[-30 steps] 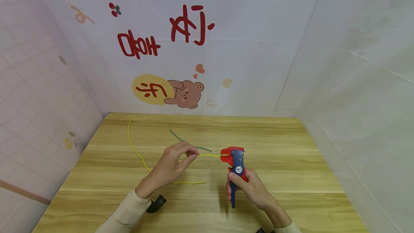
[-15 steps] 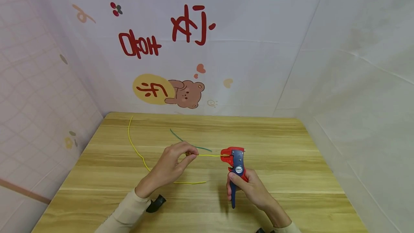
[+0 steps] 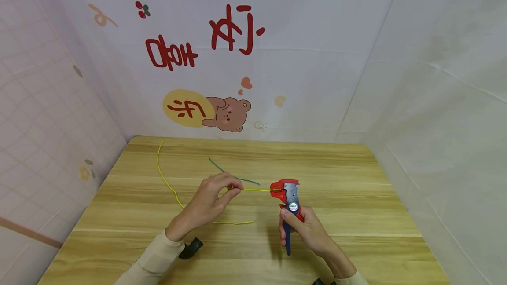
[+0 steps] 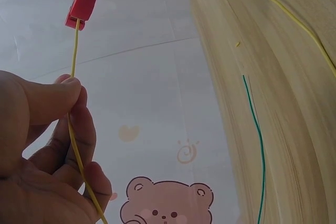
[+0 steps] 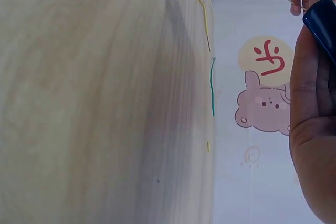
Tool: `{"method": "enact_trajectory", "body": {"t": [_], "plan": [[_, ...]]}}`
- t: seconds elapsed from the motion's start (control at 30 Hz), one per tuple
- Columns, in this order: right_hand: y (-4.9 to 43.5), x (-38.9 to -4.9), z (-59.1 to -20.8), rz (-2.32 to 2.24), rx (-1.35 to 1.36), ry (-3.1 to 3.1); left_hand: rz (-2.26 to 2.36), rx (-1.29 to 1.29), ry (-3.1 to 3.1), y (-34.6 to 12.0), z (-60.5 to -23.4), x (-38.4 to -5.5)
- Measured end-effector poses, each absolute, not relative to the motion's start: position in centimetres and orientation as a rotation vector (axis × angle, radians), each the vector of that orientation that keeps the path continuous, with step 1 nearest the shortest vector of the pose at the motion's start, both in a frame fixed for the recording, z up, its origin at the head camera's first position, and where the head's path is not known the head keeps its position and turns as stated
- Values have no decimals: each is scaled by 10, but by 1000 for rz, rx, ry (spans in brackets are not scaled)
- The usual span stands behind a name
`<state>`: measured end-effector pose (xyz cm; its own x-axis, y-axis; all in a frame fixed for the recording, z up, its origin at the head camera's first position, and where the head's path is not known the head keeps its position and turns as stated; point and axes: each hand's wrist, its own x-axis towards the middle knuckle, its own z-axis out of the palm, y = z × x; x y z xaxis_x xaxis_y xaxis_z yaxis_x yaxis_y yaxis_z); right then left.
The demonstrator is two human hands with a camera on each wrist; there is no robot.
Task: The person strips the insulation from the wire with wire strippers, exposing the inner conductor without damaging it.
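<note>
Since the earlier head frame, we see that the blue handle (image 3: 288, 243) of the red-and-blue wire stripper (image 3: 291, 192) has swung slightly rightward, closer to the palm, while the left hand (image 3: 211, 203) has stayed in place. We find the tool right of centre in the lower half of the head view, its red jaws facing left, with the right hand (image 3: 310, 232) wrapped round its handles and the thumb lying across the front. Left of it, the left hand pinches a yellow wire (image 3: 256, 190) between thumb and fingertips, and that wire runs nearly straight into the jaws. In the left wrist view we follow the same wire from the jaws at upper left, through the pinch, and down across the fingers to the bottom edge. How deep it sits in the jaws we cannot quite make out. On the wooden table (image 3: 356, 197), a longer yellow wire (image 3: 168, 183) curves from upper left, passes beneath the left hand and emerges near the middle; a short green wire (image 3: 245, 180) lies just above the fingers. We also notice a tiny yellow piece (image 4: 238, 44) upper right in the left wrist view.
</note>
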<state>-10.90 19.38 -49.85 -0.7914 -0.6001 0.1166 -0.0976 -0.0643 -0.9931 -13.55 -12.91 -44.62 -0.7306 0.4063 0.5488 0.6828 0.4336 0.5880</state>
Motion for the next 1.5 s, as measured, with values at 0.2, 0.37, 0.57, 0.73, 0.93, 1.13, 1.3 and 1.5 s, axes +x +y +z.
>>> {"method": "enact_trajectory", "body": {"t": [0.2, 0.37, 0.57, 0.73, 0.93, 1.13, 1.3, 1.5], "plan": [[194, -109, -499, -1894, -683, 1886, -1180, -932, -2372, -129, -445, -136], [195, -109, -500, -1882, -705, 1899, -1191, -945, -2357, -129, -445, -137], [195, -109, -499, -1893, -666, 1904, -1206, -952, -2351, -129, -444, -138], [194, -108, -499, -1905, -682, 1902, -1198, -944, -2359, -129, -443, -137], [194, -108, -497, -1904, -701, 1923, -1199, -943, -2353, -129, -444, -137], [193, -107, -496, -1891, -686, 1958, -1211, -944, -2332, -128, -446, -137], [192, -106, -496, -1887, -673, 1994, -1226, -929, -2353, -128, -445, -136], [191, -105, -495, -1897, -683, 2019, -1227, -922, -2358, -128, -444, -135]]}}
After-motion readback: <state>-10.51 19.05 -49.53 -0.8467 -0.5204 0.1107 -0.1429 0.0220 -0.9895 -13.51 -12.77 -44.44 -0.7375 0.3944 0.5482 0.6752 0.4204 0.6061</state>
